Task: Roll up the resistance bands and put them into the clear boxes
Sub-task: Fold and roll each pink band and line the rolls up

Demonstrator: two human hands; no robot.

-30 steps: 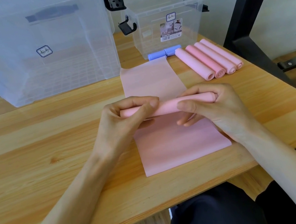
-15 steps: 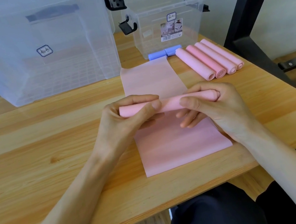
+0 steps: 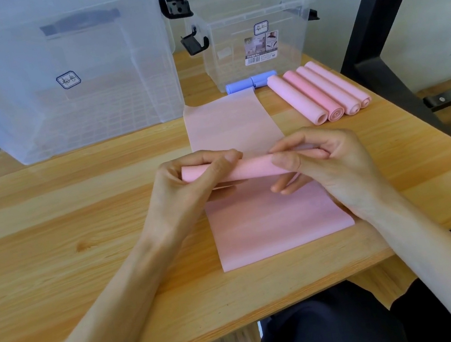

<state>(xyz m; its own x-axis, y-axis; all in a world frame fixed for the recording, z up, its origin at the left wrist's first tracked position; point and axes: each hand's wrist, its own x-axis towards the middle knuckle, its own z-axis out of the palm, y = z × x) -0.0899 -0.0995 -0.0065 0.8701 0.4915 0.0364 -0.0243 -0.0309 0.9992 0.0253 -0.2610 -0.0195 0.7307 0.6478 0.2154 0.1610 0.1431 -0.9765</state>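
A pink resistance band (image 3: 247, 169) lies down the middle of the wooden table (image 3: 79, 222), partly rolled into a tube. My left hand (image 3: 191, 184) grips the tube's left end, and my right hand (image 3: 322, 162) pinches its right end. Flat band stretches beyond the roll toward the boxes, and another flat pink layer lies beneath my hands, reaching the table's near edge. Several finished pink rolls (image 3: 320, 92) lie side by side at the back right. A blue roll (image 3: 252, 81) rests against the small clear box (image 3: 253, 34). A large clear box (image 3: 64, 77) stands at the back left.
Both boxes have black latches and stand open at the top. A black metal post (image 3: 386, 0) rises at the table's right side. My dark-clothed lap shows below the near table edge.
The roll has moved a little farther away along the band, taking up more of it. My fingers have shifted round the tube with it.
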